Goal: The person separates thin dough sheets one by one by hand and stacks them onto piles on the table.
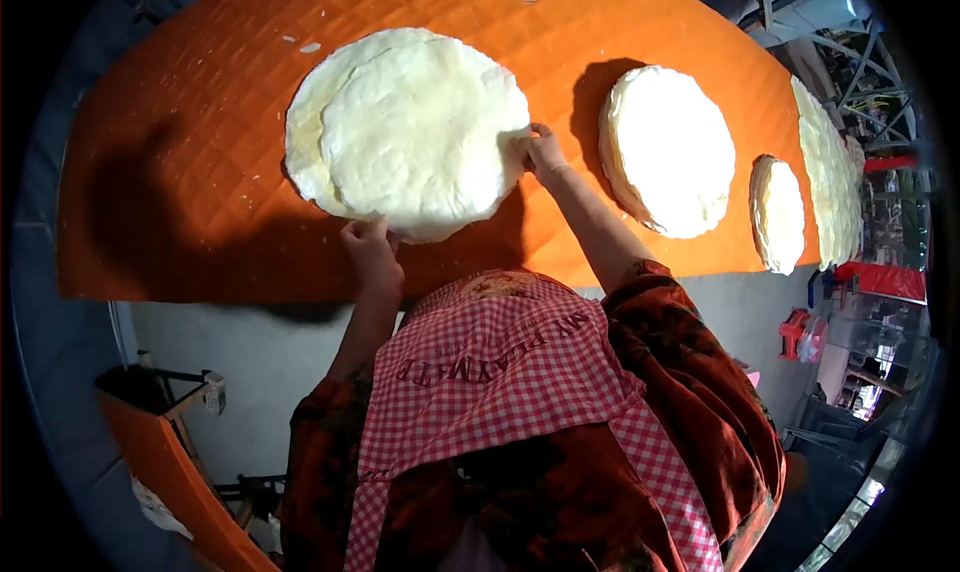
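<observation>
A large round pale sheet [420,132] lies over another one on the orange quilted cloth, and the lower one shows along the left side. My left hand [372,250] pinches the sheet's near edge. At its right edge, my right hand [543,152] has its fingers closed on the rim. The near right part of the top sheet reaches past the one beneath. To the right of my right hand stands a thick stack of round pale sheets [668,152], not touched by either hand.
A smaller stack [778,215] and more pale sheets [828,177] lie farther right on the orange cloth [220,102]. Small white scraps dot the cloth. Red stools [795,334] stand on the floor at right. Another orange surface [165,472] is at lower left.
</observation>
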A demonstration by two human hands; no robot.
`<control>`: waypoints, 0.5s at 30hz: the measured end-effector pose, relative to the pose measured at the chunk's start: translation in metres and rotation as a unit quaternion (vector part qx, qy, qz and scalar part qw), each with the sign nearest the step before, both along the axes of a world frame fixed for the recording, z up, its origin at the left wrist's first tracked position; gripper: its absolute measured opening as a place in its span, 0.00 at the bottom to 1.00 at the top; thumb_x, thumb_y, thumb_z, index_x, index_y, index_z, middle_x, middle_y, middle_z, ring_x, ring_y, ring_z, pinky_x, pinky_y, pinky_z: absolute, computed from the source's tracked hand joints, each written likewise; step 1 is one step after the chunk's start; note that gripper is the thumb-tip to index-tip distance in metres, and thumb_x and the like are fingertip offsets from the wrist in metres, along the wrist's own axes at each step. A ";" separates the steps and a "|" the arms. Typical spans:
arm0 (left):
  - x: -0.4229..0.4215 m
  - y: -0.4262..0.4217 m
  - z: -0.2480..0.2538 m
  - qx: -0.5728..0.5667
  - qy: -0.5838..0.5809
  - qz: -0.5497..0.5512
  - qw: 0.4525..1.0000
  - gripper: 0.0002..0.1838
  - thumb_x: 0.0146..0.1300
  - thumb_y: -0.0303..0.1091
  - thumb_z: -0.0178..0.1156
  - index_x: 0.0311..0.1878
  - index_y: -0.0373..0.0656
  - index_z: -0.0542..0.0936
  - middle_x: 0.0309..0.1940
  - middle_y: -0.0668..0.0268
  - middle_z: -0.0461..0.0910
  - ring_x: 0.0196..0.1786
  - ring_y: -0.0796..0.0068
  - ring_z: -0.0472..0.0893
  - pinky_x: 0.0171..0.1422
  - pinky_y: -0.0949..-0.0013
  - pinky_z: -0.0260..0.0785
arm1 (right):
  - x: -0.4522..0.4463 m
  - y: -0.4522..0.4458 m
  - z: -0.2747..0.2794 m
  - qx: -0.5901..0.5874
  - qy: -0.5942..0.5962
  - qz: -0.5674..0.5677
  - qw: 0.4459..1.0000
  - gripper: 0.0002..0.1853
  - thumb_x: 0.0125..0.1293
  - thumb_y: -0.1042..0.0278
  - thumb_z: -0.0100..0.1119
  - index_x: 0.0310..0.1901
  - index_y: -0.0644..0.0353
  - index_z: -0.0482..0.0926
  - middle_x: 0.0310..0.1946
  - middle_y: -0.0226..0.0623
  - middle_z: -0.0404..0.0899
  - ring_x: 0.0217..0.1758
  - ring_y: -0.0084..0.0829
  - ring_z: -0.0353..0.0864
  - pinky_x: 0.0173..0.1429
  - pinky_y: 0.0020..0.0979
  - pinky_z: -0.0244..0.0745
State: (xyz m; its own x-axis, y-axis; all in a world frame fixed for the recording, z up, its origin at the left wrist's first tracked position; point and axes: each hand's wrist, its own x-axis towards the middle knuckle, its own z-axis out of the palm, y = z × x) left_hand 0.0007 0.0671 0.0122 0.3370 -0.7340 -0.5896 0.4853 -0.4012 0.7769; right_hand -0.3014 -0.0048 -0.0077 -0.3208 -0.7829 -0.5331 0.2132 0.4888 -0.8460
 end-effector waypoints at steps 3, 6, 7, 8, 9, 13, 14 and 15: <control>-0.004 0.004 -0.015 0.016 0.025 -0.019 0.999 0.19 0.58 0.25 0.59 0.50 0.40 0.65 0.44 0.58 0.71 0.44 0.64 0.75 0.46 0.63 0.75 | -0.001 0.002 -0.004 -0.021 -0.017 0.003 1.000 0.28 0.57 0.80 0.54 0.60 0.61 0.61 0.29 0.37 0.73 0.22 0.27 0.70 0.25 0.32 0.71; -0.001 0.001 -0.020 0.034 0.084 -0.031 0.995 0.19 0.58 0.27 0.59 0.52 0.39 0.67 0.46 0.57 0.70 0.44 0.63 0.75 0.46 0.62 0.75 | 0.001 0.004 0.002 -0.018 -0.024 0.003 1.000 0.29 0.57 0.80 0.54 0.62 0.60 0.61 0.32 0.39 0.74 0.24 0.29 0.71 0.25 0.33 0.71; 0.000 0.001 -0.018 0.038 0.102 -0.027 0.994 0.19 0.59 0.28 0.60 0.52 0.39 0.67 0.47 0.58 0.70 0.44 0.63 0.75 0.46 0.62 0.75 | 0.000 0.005 0.000 -0.017 -0.028 0.008 0.999 0.29 0.57 0.80 0.54 0.62 0.60 0.60 0.34 0.40 0.74 0.26 0.31 0.73 0.26 0.34 0.72; -0.001 0.000 -0.016 0.042 0.122 -0.024 0.991 0.19 0.59 0.29 0.60 0.52 0.39 0.68 0.47 0.58 0.70 0.44 0.63 0.75 0.46 0.61 0.75 | -0.002 0.006 -0.002 -0.016 -0.031 0.013 0.999 0.29 0.57 0.79 0.55 0.62 0.60 0.60 0.35 0.41 0.74 0.28 0.32 0.74 0.27 0.34 0.73; 0.000 -0.002 -0.018 0.052 0.119 -0.028 0.991 0.20 0.59 0.31 0.61 0.53 0.39 0.68 0.47 0.58 0.71 0.44 0.63 0.75 0.45 0.61 0.75 | -0.004 0.006 -0.004 -0.016 -0.033 0.017 0.999 0.30 0.57 0.79 0.55 0.62 0.59 0.60 0.37 0.42 0.74 0.29 0.33 0.75 0.28 0.35 0.74; 0.009 -0.014 -0.029 0.095 0.119 -0.050 0.987 0.20 0.57 0.31 0.61 0.53 0.40 0.69 0.45 0.59 0.72 0.44 0.63 0.75 0.45 0.58 0.74 | -0.003 0.005 -0.005 -0.027 -0.036 0.011 0.999 0.28 0.59 0.74 0.57 0.60 0.61 0.60 0.36 0.44 0.74 0.28 0.34 0.75 0.24 0.34 0.71; 0.009 -0.016 -0.031 0.106 0.122 -0.057 0.985 0.20 0.57 0.31 0.60 0.52 0.40 0.70 0.44 0.59 0.73 0.44 0.63 0.75 0.45 0.58 0.74 | 0.001 0.003 0.003 -0.032 -0.027 0.002 0.999 0.26 0.60 0.72 0.57 0.58 0.62 0.60 0.30 0.44 0.75 0.20 0.33 0.73 0.16 0.33 0.66; 0.009 -0.016 -0.032 0.095 0.111 -0.062 0.987 0.20 0.55 0.29 0.60 0.52 0.40 0.70 0.44 0.60 0.73 0.44 0.63 0.75 0.45 0.58 0.74 | 0.001 0.001 0.010 -0.015 -0.010 0.009 1.000 0.29 0.60 0.65 0.61 0.58 0.63 0.59 0.30 0.43 0.74 0.19 0.33 0.73 0.16 0.33 0.66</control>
